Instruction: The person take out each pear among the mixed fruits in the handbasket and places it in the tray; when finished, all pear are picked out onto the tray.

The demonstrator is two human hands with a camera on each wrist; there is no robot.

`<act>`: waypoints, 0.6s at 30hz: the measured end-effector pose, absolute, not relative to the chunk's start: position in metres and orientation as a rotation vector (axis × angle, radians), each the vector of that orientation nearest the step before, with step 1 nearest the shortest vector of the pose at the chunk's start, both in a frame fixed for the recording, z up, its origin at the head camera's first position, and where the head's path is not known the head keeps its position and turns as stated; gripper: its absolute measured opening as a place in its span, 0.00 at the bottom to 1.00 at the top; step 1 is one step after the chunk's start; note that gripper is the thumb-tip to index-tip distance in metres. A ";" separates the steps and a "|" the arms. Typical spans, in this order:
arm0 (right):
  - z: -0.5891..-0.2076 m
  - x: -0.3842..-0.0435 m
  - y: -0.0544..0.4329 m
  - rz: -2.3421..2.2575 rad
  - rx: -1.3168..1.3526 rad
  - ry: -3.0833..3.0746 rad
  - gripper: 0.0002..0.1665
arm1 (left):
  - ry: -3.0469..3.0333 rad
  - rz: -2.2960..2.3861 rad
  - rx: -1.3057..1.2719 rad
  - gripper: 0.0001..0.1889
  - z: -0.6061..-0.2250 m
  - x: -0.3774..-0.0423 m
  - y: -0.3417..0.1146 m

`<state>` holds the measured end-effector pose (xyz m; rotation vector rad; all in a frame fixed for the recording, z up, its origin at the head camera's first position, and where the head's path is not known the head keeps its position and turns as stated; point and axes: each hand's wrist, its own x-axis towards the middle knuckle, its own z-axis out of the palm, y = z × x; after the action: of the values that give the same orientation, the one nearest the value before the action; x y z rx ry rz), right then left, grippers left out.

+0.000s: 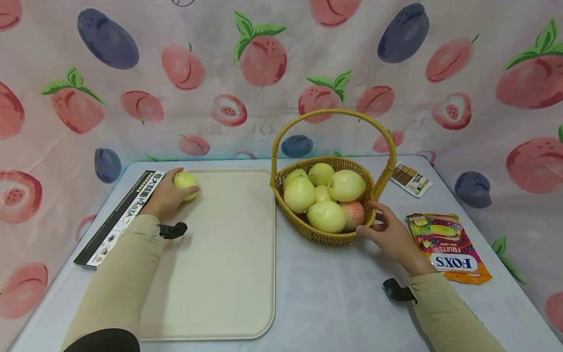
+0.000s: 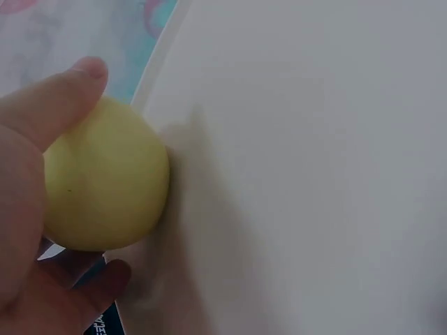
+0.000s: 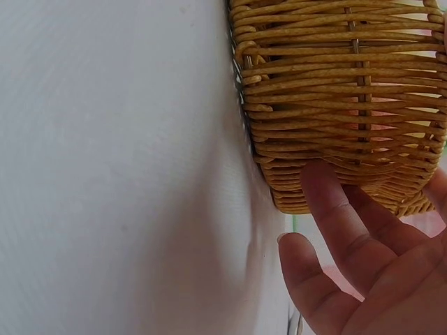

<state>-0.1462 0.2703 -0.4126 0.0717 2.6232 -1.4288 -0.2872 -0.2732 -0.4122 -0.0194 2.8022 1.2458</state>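
On the left, my left hand [image 1: 164, 196] grips a pale yellow-green pear [image 1: 186, 185] by its side, thumb and fingers curled round it. The left wrist view shows this pear [image 2: 108, 178] close up, at the edge of the cream tray [image 1: 211, 274]; whether it touches the tray I cannot tell. A wicker basket [image 1: 323, 237] with a tall arched handle holds several similar pears [image 1: 327, 217] and a reddish peach [image 1: 353, 214]. My right hand [image 1: 396, 239] rests at the basket's right side. In the right wrist view, loosely spread fingers [image 3: 342, 230] touch the weave from outside.
A black-and-white pasta box [image 1: 120, 220] lies along the tray's left edge. Right of the basket are a small brown-and-white packet [image 1: 411, 180] and a red-purple candy bag [image 1: 448, 247]. A fruit-print cloth [image 1: 264, 132] hangs behind the white table [image 1: 330, 303].
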 end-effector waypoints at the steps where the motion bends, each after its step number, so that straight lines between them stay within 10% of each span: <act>1: -0.413 -0.146 0.270 -1.431 0.071 2.623 0.56 | 2.814 1.245 -0.020 0.49 -0.412 -0.287 -0.273; 18: -0.413 -0.146 0.270 -1.446 0.044 2.631 0.55 | 2.951 1.176 -0.096 0.40 -0.399 -0.286 -0.278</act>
<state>-0.1458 0.2702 -0.4134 0.0441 2.6314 -1.4458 -0.2865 -0.2779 -0.3991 -0.0961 2.9512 1.1761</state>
